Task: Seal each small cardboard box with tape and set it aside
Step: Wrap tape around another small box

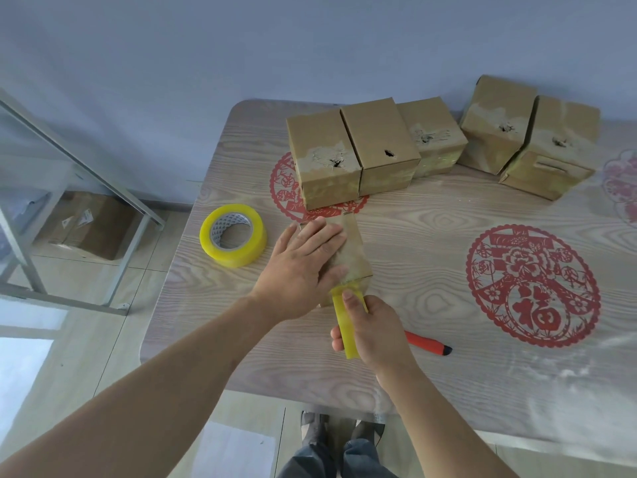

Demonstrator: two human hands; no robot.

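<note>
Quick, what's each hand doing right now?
Left hand: open, pressing flat on the box.
Right hand: gripping a strip of yellow tape stuck to the box.

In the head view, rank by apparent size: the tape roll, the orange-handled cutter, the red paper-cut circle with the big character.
1. Red paper-cut circle, largest.
2. Tape roll.
3. Orange-handled cutter, smallest, though the right hand hides part of it.

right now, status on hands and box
Left hand flat on box. Right hand pinching tape strip at near edge. Nothing in the way.
</note>
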